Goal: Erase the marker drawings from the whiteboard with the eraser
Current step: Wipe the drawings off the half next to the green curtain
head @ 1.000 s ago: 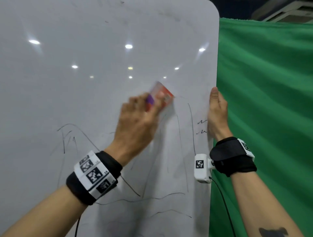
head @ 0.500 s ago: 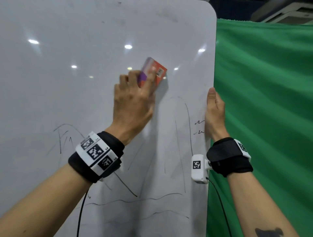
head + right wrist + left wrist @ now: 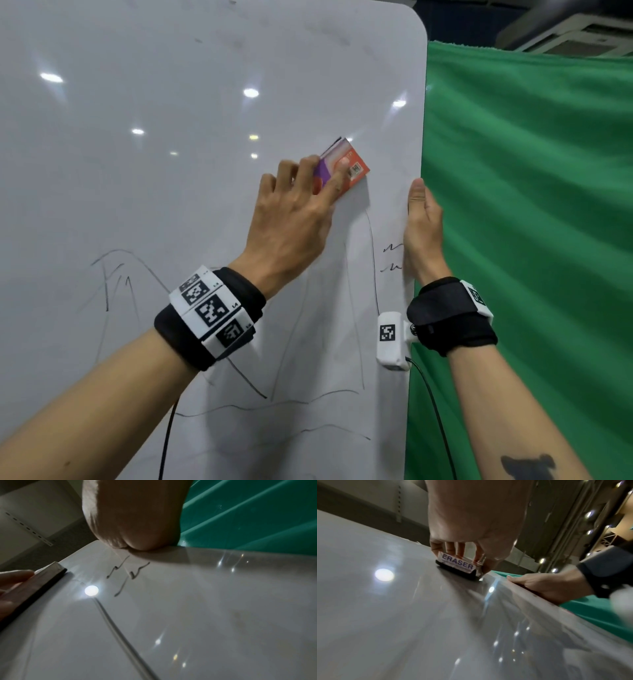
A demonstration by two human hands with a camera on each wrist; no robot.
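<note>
Glossy white whiteboard (image 3: 171,205) stood upright, braced for wiping, with a green cloth (image 3: 531,240) hanging behind its right edge.

The board was held at its right edge by the right hand (image 3: 423,233), thumb laid along the front face and the other fingers hidden behind the edge; this grip presumably steadied the panel against the wiping pressure. Marker drawings (image 3: 371,274) remained across the lower half: long curved outlines, wavy base lines and two short squiggles just beside the right hand. The left hand (image 3: 291,222) was curled over the eraser (image 3: 342,168), fingertips (image 3: 452,549) gripping its printed sides. The eraser lay with its dark felt face flat on the board, just above the top of the nearest curved line, near the right edge. The upper board appeared largely clean, so most erasing was judged outstanding.
</note>
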